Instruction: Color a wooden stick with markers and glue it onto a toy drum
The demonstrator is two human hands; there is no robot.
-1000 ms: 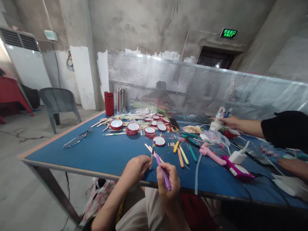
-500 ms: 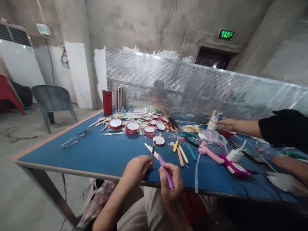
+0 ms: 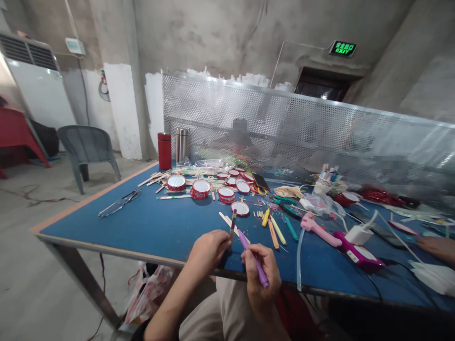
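Note:
My left hand (image 3: 209, 249) pinches a wooden craft stick (image 3: 233, 221) near its lower end. The stick stands almost upright and has dark and coloured bands on its upper part. In my right hand (image 3: 262, 272) is a purple marker (image 3: 243, 239), its pointed end toward the stick; I cannot tell whether they touch. Just behind lie plain craft sticks (image 3: 225, 220) and a small red-rimmed drum (image 3: 241, 208) with a white top. To the right of these rest a yellow marker (image 3: 266, 217), an orange marker (image 3: 273, 235), a pale yellow marker (image 3: 278, 231) and a teal marker (image 3: 291, 228).
Several more drums (image 3: 201, 188) and loose sticks cover the back. Eyeglasses (image 3: 120, 203) lie at left, near a red flask (image 3: 164, 150). Rightward are a pink tool (image 3: 322, 230), a purple power strip (image 3: 358, 253) with cables, and a co-worker's hand (image 3: 436, 247). A perforated metal screen (image 3: 213, 109) stands behind.
The view has shifted, so everything sits slightly further right. The co-worker's arm that reached to the pen cup has drawn back out of view. My hands keep the same holds.

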